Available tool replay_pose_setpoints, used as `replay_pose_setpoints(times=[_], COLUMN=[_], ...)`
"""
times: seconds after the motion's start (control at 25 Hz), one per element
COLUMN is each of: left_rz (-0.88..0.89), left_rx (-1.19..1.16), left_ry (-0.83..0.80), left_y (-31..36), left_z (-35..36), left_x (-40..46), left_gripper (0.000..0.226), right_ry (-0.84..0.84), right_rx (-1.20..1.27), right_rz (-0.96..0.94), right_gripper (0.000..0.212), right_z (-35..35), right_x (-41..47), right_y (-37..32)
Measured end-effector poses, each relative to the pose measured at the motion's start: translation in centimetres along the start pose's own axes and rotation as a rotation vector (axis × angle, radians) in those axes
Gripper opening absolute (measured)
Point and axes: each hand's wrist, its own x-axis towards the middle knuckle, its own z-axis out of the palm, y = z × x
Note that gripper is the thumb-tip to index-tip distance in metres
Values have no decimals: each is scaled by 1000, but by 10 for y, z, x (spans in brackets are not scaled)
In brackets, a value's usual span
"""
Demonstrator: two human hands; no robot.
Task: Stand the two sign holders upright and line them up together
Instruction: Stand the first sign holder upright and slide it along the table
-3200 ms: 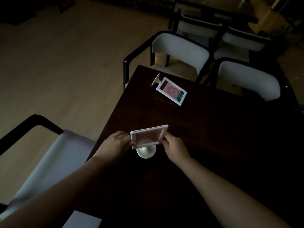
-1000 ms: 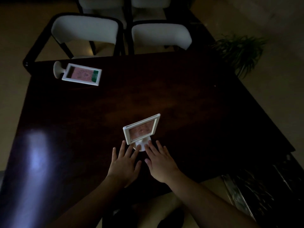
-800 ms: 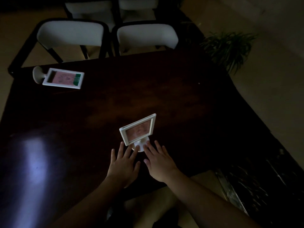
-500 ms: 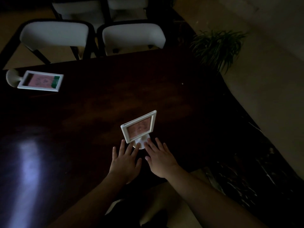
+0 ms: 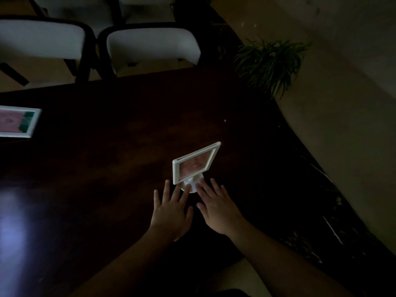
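One white-framed sign holder (image 5: 195, 162) stands upright on its round base near the middle of the dark wooden table (image 5: 111, 168). My left hand (image 5: 171, 209) and my right hand (image 5: 216, 204) lie flat on the table just in front of it, fingers spread, fingertips touching the round base. The second sign holder (image 5: 18, 121) lies flat at the far left, cut off by the frame edge, so its base is out of view. It shows a pink card with a green strip.
Two white-cushioned chairs (image 5: 150, 46) with dark frames stand at the table's far side. A potted plant (image 5: 270, 63) sits on the floor to the right. The table's right edge (image 5: 300, 146) runs diagonally close to my right arm. A bright reflection (image 5: 12, 221) lies at the left.
The view has swung right, so the lying sign holder has slid to the left frame edge. Three seconds ago both hands held the standing holder's frame; now they rest flat by its base.
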Motion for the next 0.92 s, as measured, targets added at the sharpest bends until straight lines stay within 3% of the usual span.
replay_pose_setpoints(times=[0.36, 0.92], left_rz=[34, -100], left_rx=[-1, -33], left_ry=[25, 42], left_y=[41, 143], left_z=[-12, -27], left_x=[76, 198], left_gripper=[72, 69], right_ry=[23, 13], right_rx=[3, 34], right_rz=[-13, -89], right_gripper=[62, 62], right_z=[-20, -66], right_x=[37, 99], right_y=[79, 223])
